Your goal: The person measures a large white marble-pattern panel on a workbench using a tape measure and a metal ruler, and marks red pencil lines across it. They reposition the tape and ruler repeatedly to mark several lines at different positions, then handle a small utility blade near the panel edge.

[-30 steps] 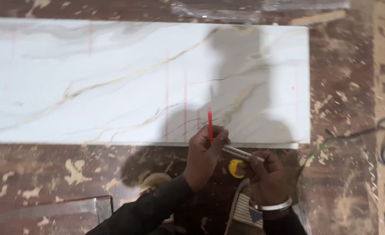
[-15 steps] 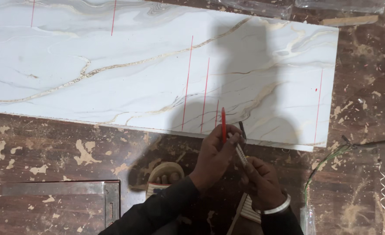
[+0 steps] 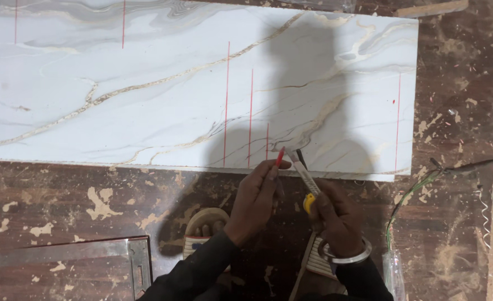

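Observation:
My left hand [image 3: 257, 198] holds a red pencil [image 3: 280, 158] with its tip pointing up, just below the near edge of a large white marble-patterned panel [image 3: 146, 95]. My right hand [image 3: 335, 214], with a metal bangle on the wrist, grips a utility knife [image 3: 304, 177] with a yellow body; its blade end sits close beside the pencil tip. The panel lies flat on the floor and carries several thin red vertical lines [image 3: 227, 100]. My shadow falls across the panel's right half.
The floor [image 3: 62, 200] is dark brown and flecked with pale paint. My sandalled feet [image 3: 202, 228] stand below the hands. A metal square [image 3: 135, 262] lies at the lower left. Green and black wires [image 3: 419, 184] run along the right side.
The view has shifted so the panel sits further right and higher. My hands stay together, with the knife blade now raised next to the pencil tip.

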{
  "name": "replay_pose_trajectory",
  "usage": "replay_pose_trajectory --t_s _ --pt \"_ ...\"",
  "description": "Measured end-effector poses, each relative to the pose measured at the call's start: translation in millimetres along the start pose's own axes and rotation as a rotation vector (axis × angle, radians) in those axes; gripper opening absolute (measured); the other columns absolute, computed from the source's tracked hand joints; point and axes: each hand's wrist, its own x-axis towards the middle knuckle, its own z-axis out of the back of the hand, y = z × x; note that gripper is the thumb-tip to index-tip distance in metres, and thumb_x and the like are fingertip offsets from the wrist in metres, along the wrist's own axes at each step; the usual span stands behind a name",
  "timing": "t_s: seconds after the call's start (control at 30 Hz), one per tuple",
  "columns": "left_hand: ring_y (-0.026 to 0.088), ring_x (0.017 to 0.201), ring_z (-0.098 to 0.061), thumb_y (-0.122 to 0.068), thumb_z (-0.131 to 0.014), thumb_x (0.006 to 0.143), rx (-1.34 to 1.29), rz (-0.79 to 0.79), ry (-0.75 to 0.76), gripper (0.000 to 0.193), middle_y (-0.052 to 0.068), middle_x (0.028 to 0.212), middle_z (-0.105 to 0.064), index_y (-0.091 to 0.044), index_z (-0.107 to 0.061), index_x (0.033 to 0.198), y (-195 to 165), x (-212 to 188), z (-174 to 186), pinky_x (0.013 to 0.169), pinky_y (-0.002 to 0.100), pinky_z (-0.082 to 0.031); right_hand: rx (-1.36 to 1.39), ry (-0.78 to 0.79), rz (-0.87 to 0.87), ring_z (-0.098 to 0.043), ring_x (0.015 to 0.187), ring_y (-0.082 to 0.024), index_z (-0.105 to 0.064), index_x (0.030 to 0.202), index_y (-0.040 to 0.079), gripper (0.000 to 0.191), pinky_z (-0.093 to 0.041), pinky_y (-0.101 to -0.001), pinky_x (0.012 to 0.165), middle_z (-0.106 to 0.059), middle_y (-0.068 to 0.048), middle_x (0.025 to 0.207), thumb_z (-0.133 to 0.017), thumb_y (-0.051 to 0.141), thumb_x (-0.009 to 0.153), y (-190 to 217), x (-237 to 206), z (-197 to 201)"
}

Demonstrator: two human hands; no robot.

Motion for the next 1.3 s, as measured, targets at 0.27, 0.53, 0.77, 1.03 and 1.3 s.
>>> replay_pose_trajectory --t_s 0.27,0.53,0.77,1.03,1.3 --pt "0.003 0.055 -0.046 -0.014 -0.045 0.107 0.069 -0.005 0.016 0.039 -0.002 0.071 -0.060 -0.011 -0.055 0.144 -8 -1 0 0.050 0.022 -0.040 -0.127 -0.084 0.239 -0.054 0.071 -0.004 -0.063 0.116 0.001 0.019 -0.044 -0.0198 0.061 -0.067 -0.002 0.089 -0.067 0.016 0.106 -8 -2 -1" --pt "0.003 0.061 -0.051 -0.014 -0.048 0.107 0.222 -0.068 0.043 0.048 -0.001 0.071 -0.064 -0.018 -0.051 0.155 -9 -4 2 0.059 0.025 -0.045 -0.652 -0.078 0.510 -0.066 0.076 -0.015 -0.072 0.120 0.001 0.027 -0.052 -0.0280 0.066 -0.070 -0.008 0.087 -0.072 0.014 0.096 16 9 3" --pt "0.005 0.064 -0.049 -0.011 -0.052 0.106 0.232 -0.127 0.016 0.045 -0.001 0.072 -0.061 -0.017 -0.058 0.151 -6 -8 1 0.060 0.026 -0.045 -0.759 -0.062 0.636 -0.070 0.081 -0.018 -0.072 0.115 0.002 0.025 -0.054 -0.0310 0.065 -0.072 -0.011 0.093 -0.075 0.016 0.095 28 17 5" --pt "0.002 0.059 -0.052 -0.012 -0.056 0.104 0.378 -0.199 -0.077 0.041 0.002 0.072 -0.069 -0.016 -0.062 0.145 -18 -17 4 0.056 0.025 -0.046 -0.786 -0.250 0.612 -0.065 0.057 -0.011 -0.074 0.109 0.005 0.013 -0.045 -0.0271 0.046 -0.072 -0.005 0.077 -0.074 0.014 0.100 37 33 35" --pt "0.006 0.060 -0.055 -0.004 -0.057 0.099 0.171 -0.067 -0.047 0.047 0.003 0.084 -0.071 -0.014 -0.063 0.145 -10 -19 1 0.055 0.026 -0.048 -0.702 -0.002 0.622 -0.074 0.074 -0.012 -0.074 0.110 0.004 0.020 -0.057 -0.0248 0.056 -0.076 -0.009 0.093 -0.075 0.015 0.093 35 17 6"
